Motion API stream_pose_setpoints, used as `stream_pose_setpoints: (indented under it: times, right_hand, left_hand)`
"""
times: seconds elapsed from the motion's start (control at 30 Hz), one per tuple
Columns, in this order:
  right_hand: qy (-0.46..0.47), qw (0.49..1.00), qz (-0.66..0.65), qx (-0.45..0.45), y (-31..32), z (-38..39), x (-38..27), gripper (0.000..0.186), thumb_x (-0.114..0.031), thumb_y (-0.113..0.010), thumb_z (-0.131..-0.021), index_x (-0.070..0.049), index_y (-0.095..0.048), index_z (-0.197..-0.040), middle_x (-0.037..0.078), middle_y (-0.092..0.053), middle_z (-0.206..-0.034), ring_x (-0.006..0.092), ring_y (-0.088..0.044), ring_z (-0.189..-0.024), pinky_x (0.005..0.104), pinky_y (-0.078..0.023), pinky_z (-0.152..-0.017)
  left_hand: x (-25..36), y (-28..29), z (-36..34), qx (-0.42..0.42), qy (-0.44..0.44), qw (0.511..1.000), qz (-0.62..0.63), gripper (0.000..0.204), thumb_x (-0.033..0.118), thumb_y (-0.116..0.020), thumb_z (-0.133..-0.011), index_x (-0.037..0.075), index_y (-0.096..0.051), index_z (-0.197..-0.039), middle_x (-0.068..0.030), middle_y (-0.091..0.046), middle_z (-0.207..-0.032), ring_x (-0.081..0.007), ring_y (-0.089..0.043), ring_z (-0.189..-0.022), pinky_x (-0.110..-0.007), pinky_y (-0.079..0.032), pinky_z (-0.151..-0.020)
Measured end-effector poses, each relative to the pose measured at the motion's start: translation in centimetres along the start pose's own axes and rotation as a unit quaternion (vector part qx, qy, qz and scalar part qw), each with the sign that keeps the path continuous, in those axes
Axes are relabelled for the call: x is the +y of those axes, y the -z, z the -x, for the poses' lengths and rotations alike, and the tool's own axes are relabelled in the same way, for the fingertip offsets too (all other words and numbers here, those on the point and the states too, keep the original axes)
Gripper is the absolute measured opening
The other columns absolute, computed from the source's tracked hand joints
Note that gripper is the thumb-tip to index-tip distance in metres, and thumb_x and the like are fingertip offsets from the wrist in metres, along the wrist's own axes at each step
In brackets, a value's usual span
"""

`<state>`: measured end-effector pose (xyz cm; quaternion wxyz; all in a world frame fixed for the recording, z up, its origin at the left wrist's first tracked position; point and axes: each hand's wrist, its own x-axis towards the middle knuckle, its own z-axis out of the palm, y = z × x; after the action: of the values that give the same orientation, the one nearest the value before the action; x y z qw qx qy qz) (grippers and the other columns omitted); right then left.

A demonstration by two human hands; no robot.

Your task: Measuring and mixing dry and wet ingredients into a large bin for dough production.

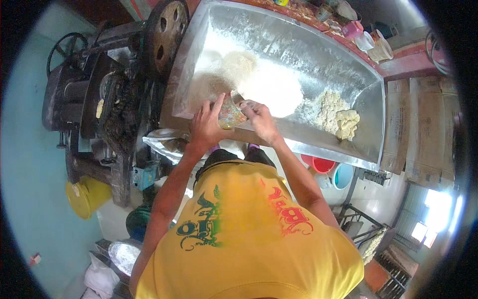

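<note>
Over the near edge of a metal trough [303,142], a patterned, multicoloured mug [230,114] is tilted with its mouth toward the trough. My right hand [259,118] is closed on the mug's right side, where its handle seems to be. From the left, my left hand [206,123] presses against the mug with its fingers along the side. A blurred brownish, grainy spread [211,85] lies just beyond the mouth. Past it are a tan grainy heap [239,66] and a bright mound of white powder [274,92]. Crumbly pale dough [331,109] rests at the trough's right, beside a smoother yellowish lump [347,123].
A dark machine with a large wheel [167,35] adjoins the trough's left side. Tubs and a pink container [352,30] line the far ledge. Below the trough stand a red basin [321,163] and a pale bucket [342,175]. Flattened cardboard [398,124] leans at right; a yellow bucket [88,197] is lower left.
</note>
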<state>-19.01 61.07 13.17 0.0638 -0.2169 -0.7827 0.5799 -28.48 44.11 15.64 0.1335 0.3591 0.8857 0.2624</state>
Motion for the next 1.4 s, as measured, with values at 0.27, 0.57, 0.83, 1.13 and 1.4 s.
stream_pose_setpoints:
  times: [0.27, 0.57, 0.83, 1.13, 1.4]
  right_hand:
    - [-0.079, 0.941, -0.273, 0.186, 7.5, -8.1, 7.5, 0.031, -0.021, -0.046, -0.096, 0.001, -0.066, -0.107, 0.004, -0.064, -0.081, 0.0123, -0.052, -0.066, 0.0251, -0.043, -0.064]
    - [-0.060, 0.962, 0.144, 0.223, 4.4, -18.8, 23.6, 0.033, -0.022, -0.043, -0.096, -0.003, -0.066, -0.109, 0.019, -0.067, -0.105, 0.0362, -0.063, -0.098, 0.0443, -0.046, -0.088]
    - [0.156, 0.925, 0.329, 0.111, -0.5, -17.7, 16.5, 0.025, -0.021, -0.047, -0.095, -0.002, -0.065, -0.098, 0.017, -0.067, -0.096, 0.0394, -0.061, -0.092, 0.0491, -0.047, -0.083]
    - [0.075, 0.976, -0.198, 0.051, 8.3, -6.5, -0.4, 0.025, -0.023, -0.050, -0.100, -0.002, -0.063, -0.103, 0.005, -0.063, -0.087, 0.0124, -0.057, -0.081, 0.0275, -0.046, -0.075]
    - [0.009, 0.991, -0.095, -0.094, 2.7, -4.5, 2.3, 0.022, -0.017, -0.050, -0.095, -0.002, -0.065, -0.100, 0.006, -0.065, -0.088, 0.0142, -0.060, -0.081, 0.0275, -0.048, -0.075]
  left_hand:
    - [-5.5, -1.5, 1.5, 0.197, -0.056, 0.969, 0.138, 0.107, 0.026, -0.089, -0.055, 0.008, -0.033, -0.144, -0.0188, -0.047, -0.129, -0.0383, -0.048, -0.121, -0.049, -0.040, -0.101]
    - [2.6, -1.3, 5.0, 0.355, 0.099, 0.865, 0.342, 0.115, 0.010, -0.090, -0.051, 0.004, -0.022, -0.143, -0.0116, -0.042, -0.134, -0.0242, -0.045, -0.125, -0.040, -0.036, -0.108]
    - [4.0, -2.0, 4.9, 0.331, 0.177, 0.883, 0.281, 0.110, 0.013, -0.089, -0.054, 0.003, -0.025, -0.144, -0.0130, -0.044, -0.135, -0.0260, -0.044, -0.127, -0.039, -0.035, -0.108]
    - [0.7, 0.1, 0.4, 0.145, 0.059, 0.984, 0.090, 0.101, 0.015, -0.088, -0.053, 0.008, -0.038, -0.140, -0.0159, -0.049, -0.131, -0.0374, -0.047, -0.122, -0.046, -0.039, -0.104]
    - [-0.9, 0.1, -1.4, 0.055, 0.010, 0.997, 0.047, 0.101, 0.020, -0.089, -0.053, 0.010, -0.040, -0.140, -0.0176, -0.051, -0.125, -0.0381, -0.050, -0.118, -0.047, -0.043, -0.099]
